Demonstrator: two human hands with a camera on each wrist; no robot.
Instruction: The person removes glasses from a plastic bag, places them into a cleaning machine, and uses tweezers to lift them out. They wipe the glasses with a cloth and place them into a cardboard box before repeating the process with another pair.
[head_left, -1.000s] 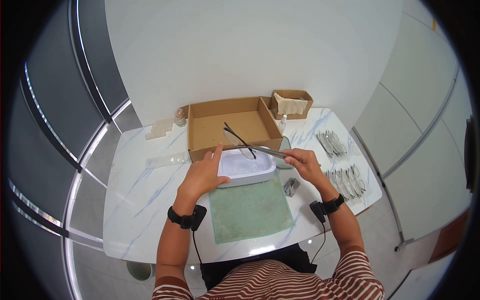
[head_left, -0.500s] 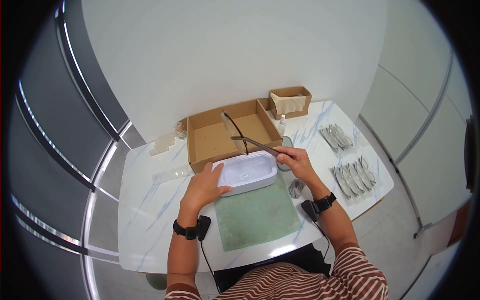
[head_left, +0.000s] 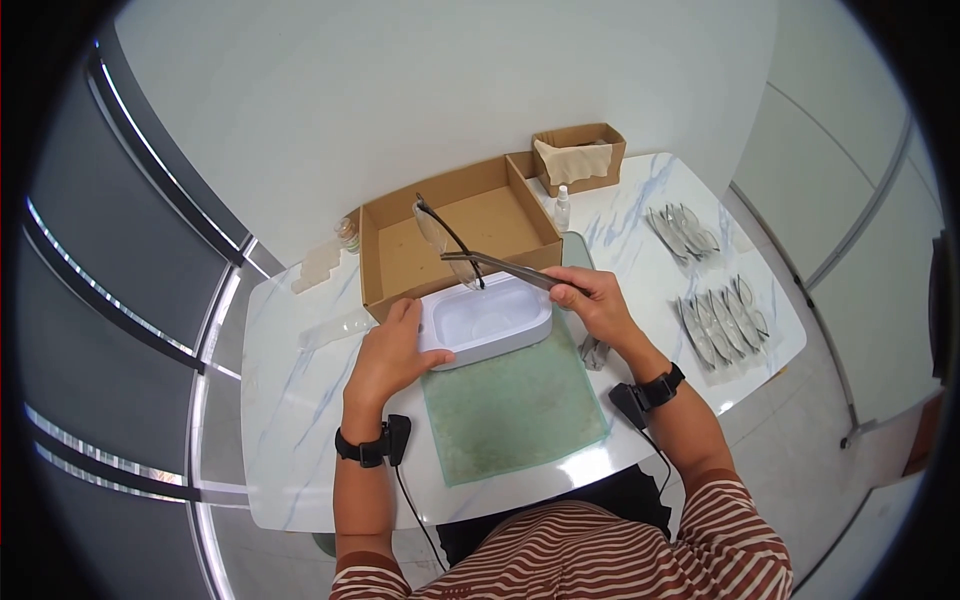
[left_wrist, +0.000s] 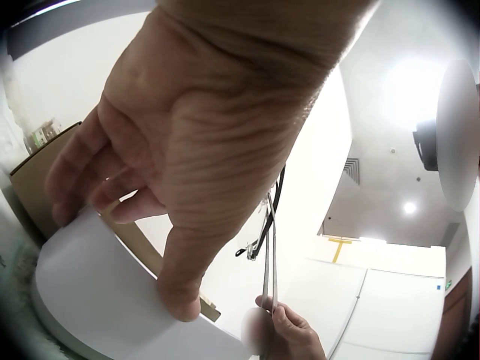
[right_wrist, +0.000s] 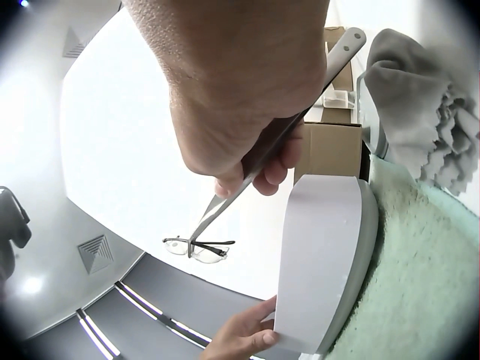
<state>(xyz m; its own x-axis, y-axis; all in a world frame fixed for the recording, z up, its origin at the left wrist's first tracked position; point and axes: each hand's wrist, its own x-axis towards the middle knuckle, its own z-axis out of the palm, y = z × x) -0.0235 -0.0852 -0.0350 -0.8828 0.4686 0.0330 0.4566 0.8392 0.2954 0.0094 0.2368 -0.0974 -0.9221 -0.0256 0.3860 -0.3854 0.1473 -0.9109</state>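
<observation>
The right hand (head_left: 597,308) pinches metal tweezers (head_left: 520,271), whose tips hold a pair of dark-rimmed glasses (head_left: 450,238) in the air over the white tub and the cardboard box edge. In the right wrist view the glasses (right_wrist: 196,247) hang at the tips of the tweezers (right_wrist: 259,154). The left hand (head_left: 385,355) steadies the left end of the white oval tub (head_left: 500,345), thumb on its near side and fingers at its far side. Clear liquid seems to lie in the tub. In the left wrist view, the left hand (left_wrist: 180,135) touches the tub wall (left_wrist: 105,285).
A green cloth (head_left: 515,420) lies before the tub, a grey cloth (head_left: 595,354) to its right. Behind stands a large cardboard box (head_left: 400,240), with a small box (head_left: 610,180) and spray bottle (head_left: 562,210) beside it. Several bagged glasses (head_left: 722,325) lie at right, a plastic sleeve (head_left: 335,330) at left.
The tweezers and glasses have risen from low over the tub to above its far rim. The head view has shifted and tilted. The left hand has stayed on the tub.
</observation>
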